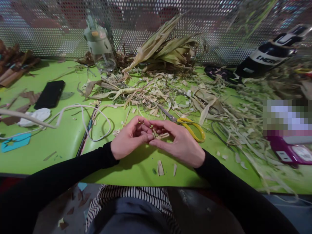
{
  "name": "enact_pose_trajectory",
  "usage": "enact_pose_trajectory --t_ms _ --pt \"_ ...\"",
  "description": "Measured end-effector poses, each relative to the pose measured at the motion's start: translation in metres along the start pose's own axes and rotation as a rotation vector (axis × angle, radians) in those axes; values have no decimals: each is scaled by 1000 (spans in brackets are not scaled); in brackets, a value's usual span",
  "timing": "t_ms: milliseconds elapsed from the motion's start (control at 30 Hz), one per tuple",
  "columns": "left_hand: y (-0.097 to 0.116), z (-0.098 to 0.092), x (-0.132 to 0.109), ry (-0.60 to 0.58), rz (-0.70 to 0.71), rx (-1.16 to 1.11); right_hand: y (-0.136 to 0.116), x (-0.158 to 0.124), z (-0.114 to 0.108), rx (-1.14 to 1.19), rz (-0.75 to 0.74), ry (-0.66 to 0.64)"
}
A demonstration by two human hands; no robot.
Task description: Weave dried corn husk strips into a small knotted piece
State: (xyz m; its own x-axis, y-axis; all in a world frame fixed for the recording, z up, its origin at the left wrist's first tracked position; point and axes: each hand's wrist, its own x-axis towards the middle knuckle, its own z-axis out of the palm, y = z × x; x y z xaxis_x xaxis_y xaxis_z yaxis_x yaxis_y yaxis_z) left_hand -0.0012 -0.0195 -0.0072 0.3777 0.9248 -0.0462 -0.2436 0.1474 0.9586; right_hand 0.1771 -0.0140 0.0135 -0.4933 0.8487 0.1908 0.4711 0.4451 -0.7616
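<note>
Nearest me: striped cloth [131, 195] on my lap, then the tabletop [60, 143] edge with two short husk offcuts [160, 168] lying just under my wrists. Left hand [130, 138] and right hand [180, 143] meet fingertip to fingertip just above the tabletop. Both grips are closed, pinched on a small husk strip [161, 134] held between them. The strip is mostly hidden by fingers. What shows is pale, thin and dry. My read: near weightless, papery, bends easily across the grain, splits readily along it, and is not slippery. Best held flat between thumb and forefinger pads close to each end, with light pressure, since a hard pinch would likely crease or tear it. Its long axis looks roughly left-right across me, the right end slightly higher. I can't tell which end is the tip. Just beyond the right hand lie yellow-handled scissors [187, 123], blades pointing away to the left, not touched. A white cable [83, 120] loops to the left, with a black phone [50, 94] further out. Husk litter [151, 91] covers the middle. At the back are a water bottle [99, 45] and a husk bundle [165, 48] against the perforated metal panel [48, 29].
</note>
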Motion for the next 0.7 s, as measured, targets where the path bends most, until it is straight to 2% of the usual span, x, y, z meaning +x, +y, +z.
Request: enact_pose_trajectory --t_ms 233,433,533,700 --pt "8 -3 -1 -38 -132 -87 -3 -3 5 73 11 -4" --pt "14 -6 -3 -103 -226 -168 -2 -3 3 91 -133 -21" --pt "13 -7 -3 -126 -248 -193 -4 -2 1 47 -195 -20" --pt "14 -4 -3 -150 -249 -214 -4 -4 1 78 -193 -33"
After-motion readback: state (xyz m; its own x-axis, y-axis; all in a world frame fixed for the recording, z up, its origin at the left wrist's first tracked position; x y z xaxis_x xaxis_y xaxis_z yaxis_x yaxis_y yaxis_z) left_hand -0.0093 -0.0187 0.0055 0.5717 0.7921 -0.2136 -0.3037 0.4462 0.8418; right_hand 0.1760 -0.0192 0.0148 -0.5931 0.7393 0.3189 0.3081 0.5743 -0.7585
